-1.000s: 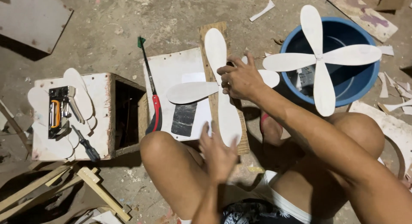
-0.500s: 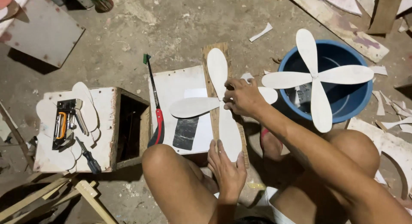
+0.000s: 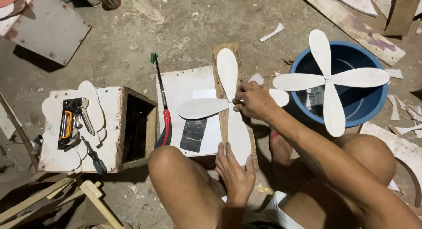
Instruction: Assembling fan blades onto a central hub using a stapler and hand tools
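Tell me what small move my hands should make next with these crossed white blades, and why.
Probably reach the left hand over to the staple gun on the white box. The right hand already pins the crossed white blades at their centre on the wooden strip, and nothing visibly joins them yet.

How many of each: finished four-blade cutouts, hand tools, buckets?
Four-blade cutouts: 2, one under the right hand and left hand on the wood strip, one lying across the bucket
Hand tools: 3, staple gun, screwdriver, red-handled saw
Buckets: 1, blue
Total: 6
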